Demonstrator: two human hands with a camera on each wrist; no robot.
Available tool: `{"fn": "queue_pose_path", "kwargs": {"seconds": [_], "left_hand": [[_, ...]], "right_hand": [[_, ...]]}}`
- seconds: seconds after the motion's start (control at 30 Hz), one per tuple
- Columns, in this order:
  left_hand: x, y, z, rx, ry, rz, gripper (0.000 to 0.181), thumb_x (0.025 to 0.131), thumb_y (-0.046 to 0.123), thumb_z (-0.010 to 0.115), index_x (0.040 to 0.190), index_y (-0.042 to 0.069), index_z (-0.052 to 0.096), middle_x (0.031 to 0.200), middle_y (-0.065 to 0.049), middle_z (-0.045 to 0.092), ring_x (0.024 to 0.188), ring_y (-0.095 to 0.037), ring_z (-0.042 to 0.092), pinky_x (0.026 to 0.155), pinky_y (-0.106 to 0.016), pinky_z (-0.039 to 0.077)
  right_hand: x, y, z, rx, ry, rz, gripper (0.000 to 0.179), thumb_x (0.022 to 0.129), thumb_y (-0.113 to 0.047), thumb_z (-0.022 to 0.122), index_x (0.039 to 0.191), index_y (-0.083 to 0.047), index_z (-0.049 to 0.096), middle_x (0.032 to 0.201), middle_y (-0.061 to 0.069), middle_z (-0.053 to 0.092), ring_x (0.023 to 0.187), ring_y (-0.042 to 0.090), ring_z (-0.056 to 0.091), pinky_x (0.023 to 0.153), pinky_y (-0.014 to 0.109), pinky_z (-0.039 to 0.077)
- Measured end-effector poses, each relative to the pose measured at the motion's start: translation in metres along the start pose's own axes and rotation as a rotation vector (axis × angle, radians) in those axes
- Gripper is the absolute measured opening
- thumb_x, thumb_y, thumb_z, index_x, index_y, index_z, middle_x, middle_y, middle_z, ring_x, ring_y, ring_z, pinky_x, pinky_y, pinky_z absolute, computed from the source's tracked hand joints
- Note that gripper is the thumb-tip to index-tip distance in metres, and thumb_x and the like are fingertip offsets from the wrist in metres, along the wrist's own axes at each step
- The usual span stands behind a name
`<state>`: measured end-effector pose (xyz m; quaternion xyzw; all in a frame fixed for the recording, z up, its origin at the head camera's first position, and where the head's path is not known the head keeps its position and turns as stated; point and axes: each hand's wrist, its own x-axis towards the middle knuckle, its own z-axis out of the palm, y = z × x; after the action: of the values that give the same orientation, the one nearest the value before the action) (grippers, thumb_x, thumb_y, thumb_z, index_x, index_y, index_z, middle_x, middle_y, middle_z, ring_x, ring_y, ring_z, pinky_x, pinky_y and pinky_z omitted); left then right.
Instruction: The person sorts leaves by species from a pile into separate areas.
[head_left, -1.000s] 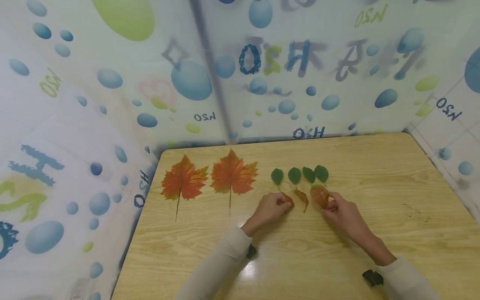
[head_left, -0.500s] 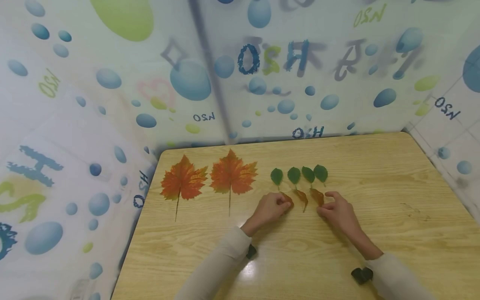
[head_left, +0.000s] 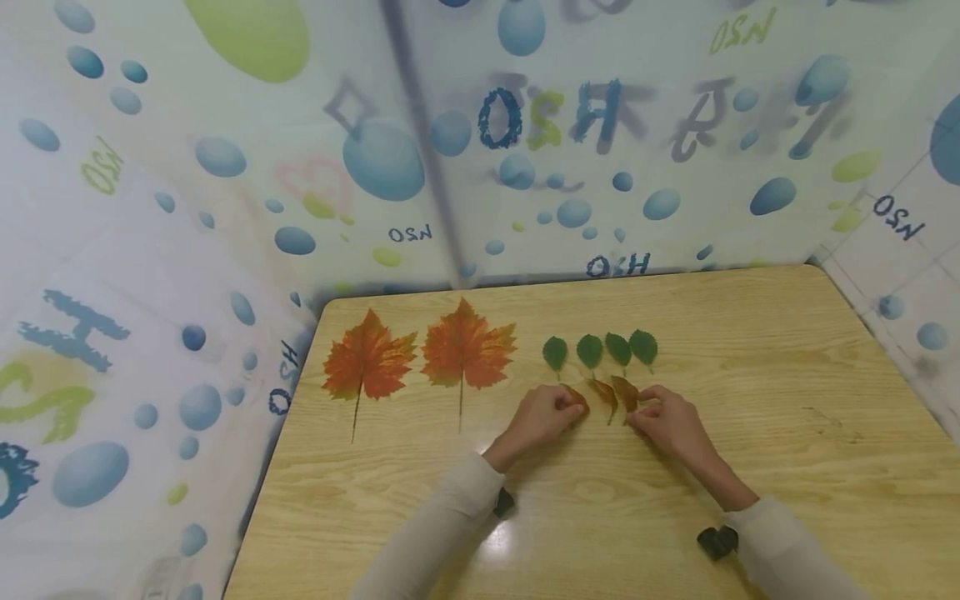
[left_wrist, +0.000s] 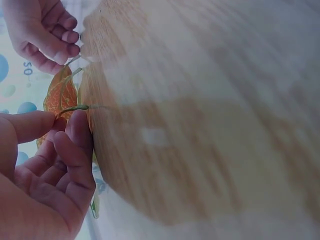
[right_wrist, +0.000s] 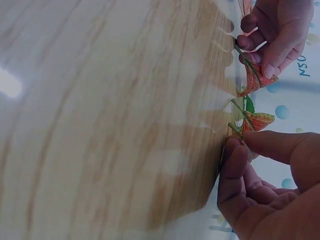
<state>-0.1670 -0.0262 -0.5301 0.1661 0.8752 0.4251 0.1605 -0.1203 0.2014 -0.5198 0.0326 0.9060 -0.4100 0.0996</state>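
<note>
My left hand (head_left: pixel 542 421) pinches a small orange-brown leaf (head_left: pixel 576 400) between thumb and fingertips. In the right wrist view that same leaf (right_wrist: pixel 256 79) looks red with green veins, curled, its stem toward the table. My right hand (head_left: pixel 672 425) pinches another such leaf (head_left: pixel 624 390) near its stem; in the right wrist view, thumb and finger close on it at the stem (right_wrist: pixel 234 128). Between the two hands a third orange leaf (head_left: pixel 603 395) lies on the table, close beside the right hand's leaf. Just beyond these sits a row of small green leaves (head_left: pixel 589 351).
Two large orange maple-like leaves (head_left: pixel 369 354) with long stems lie on the left of the wooden table (head_left: pixel 600 517). Patterned curtains (head_left: pixel 525 208) with blue drops surround the table's back and sides. Dark devices (head_left: pixel 717 542) are worn at both wrists.
My right hand has moved left with its leaf, bringing it close to the middle orange leaf. The left hand has stayed in place, still pinching its leaf.
</note>
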Motion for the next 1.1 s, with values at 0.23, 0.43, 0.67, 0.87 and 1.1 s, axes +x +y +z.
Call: {"fn": "queue_pose_path", "kwargs": {"seconds": [0.23, 0.43, 0.67, 0.87, 1.1], "left_hand": [[-0.0002, 0.0013, -0.0004, -0.005, 0.0, -0.012, 0.016, 0.094, 0.026, 0.068, 0.085, 0.014, 0.073, 0.063, 0.008, 0.064, 0.051, -0.002, 0.051, 0.048, -0.017, 0.038], [-0.0004, 0.0023, -0.001, -0.01, -0.001, -0.015, 0.015, 0.094, 0.025, 0.068, 0.087, 0.013, 0.073, 0.063, 0.008, 0.064, 0.052, -0.002, 0.051, 0.048, -0.017, 0.039], [-0.0002, 0.0026, -0.0013, -0.003, -0.003, -0.021, 0.016, 0.094, 0.026, 0.068, 0.087, 0.014, 0.074, 0.062, 0.009, 0.063, 0.051, -0.001, 0.05, 0.048, -0.017, 0.039], [-0.0002, 0.0026, -0.0005, 0.008, 0.002, -0.015, 0.016, 0.094, 0.026, 0.068, 0.086, 0.014, 0.074, 0.063, 0.008, 0.064, 0.052, -0.002, 0.051, 0.049, -0.018, 0.04], [-0.0004, 0.0033, -0.0001, 0.011, 0.005, -0.009, 0.016, 0.094, 0.027, 0.068, 0.087, 0.014, 0.075, 0.066, 0.007, 0.066, 0.054, -0.001, 0.052, 0.05, -0.018, 0.041]], "right_hand": [[0.0, -0.0001, 0.0, -0.007, -0.009, -0.001, 0.046, 0.09, -0.017, 0.069, 0.124, 0.011, 0.055, 0.086, 0.013, 0.075, 0.072, 0.017, 0.068, 0.068, 0.034, 0.052], [0.0, -0.0004, -0.0007, -0.014, -0.015, -0.001, 0.045, 0.09, -0.018, 0.069, 0.123, 0.01, 0.055, 0.089, 0.015, 0.075, 0.08, 0.024, 0.07, 0.071, 0.038, 0.054], [0.001, 0.0002, -0.0018, -0.015, -0.025, -0.007, 0.046, 0.091, -0.019, 0.068, 0.123, 0.01, 0.055, 0.089, 0.016, 0.075, 0.082, 0.026, 0.07, 0.071, 0.039, 0.054], [0.0015, 0.0008, -0.0014, -0.021, -0.025, 0.0, 0.044, 0.091, -0.019, 0.068, 0.122, 0.009, 0.055, 0.09, 0.016, 0.075, 0.084, 0.028, 0.07, 0.073, 0.041, 0.054], [0.0008, 0.0006, -0.0027, -0.017, -0.033, 0.008, 0.046, 0.091, -0.02, 0.069, 0.122, 0.01, 0.055, 0.091, 0.016, 0.075, 0.084, 0.028, 0.07, 0.073, 0.043, 0.054]]}}
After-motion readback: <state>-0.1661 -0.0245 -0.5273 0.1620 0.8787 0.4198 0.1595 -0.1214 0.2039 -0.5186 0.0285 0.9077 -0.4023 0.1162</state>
